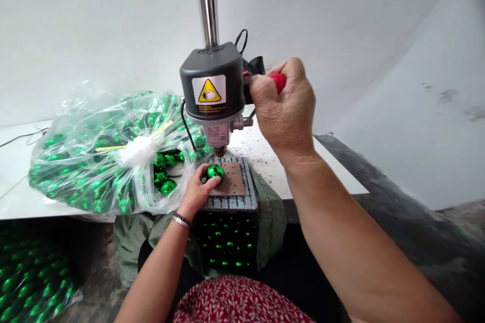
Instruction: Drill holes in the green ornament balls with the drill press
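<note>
My left hand [197, 188] grips a shiny green ball [215, 172] between thumb and fingers. The ball rests on or just over a brown board [234, 181], which lies on the grey slotted base [248, 204] of a drill press [212, 81]. A thin drill bit [221, 161] points down from the chuck at the ball's top right; whether it touches the ball I cannot tell. My right hand [286, 106] is wrapped around the red-knobbed lever [278, 81] on the machine's right side.
Left of the press, a large clear plastic bag [87, 161] full of green balls has an opening facing the base. More green balls [227, 242] sit below the table edge in a green sack [271, 222]. Another bag of balls [34, 282] lies at lower left. Dark shavings litter the white table [273, 171].
</note>
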`<move>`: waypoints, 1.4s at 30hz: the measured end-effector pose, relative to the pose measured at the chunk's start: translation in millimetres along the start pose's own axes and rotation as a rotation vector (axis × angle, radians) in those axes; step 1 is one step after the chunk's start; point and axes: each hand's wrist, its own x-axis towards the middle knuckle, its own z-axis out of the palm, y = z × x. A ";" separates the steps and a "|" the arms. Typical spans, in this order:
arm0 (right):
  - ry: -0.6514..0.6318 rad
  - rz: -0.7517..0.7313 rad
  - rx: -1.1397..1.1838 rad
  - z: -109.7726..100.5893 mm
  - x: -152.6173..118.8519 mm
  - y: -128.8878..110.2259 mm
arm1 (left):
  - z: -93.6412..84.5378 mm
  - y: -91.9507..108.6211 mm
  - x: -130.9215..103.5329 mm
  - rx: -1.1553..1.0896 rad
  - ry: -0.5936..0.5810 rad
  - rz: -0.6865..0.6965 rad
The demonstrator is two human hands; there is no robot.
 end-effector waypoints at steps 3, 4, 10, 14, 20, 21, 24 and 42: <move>0.013 -0.018 0.003 0.5 0.3 0.8 | 3.3 -0.1 1.6 -0.003 0.047 -0.034; 0.017 -0.023 0.004 0.5 0.4 0.9 | 4.4 0.5 2.4 -0.006 0.057 -0.047; 0.023 -0.018 -0.010 0.3 1.1 1.0 | 5.8 8.4 5.2 0.005 0.034 -0.060; 0.030 -0.028 -0.014 0.7 1.2 1.8 | 5.3 14.3 6.3 0.108 0.002 -0.031; 0.008 0.036 0.013 -1.1 0.6 -5.2 | 10.8 14.7 10.1 0.371 0.028 0.131; 0.006 0.050 0.012 -1.6 0.5 -6.5 | 11.8 14.4 10.7 0.386 0.016 0.133; -0.010 0.049 0.013 -2.9 0.6 -7.7 | 13.2 14.5 11.1 0.375 -0.021 0.115; 0.048 -0.089 -0.013 -20.7 -31.1 2.6 | 17.4 2.7 7.7 0.271 -0.028 0.094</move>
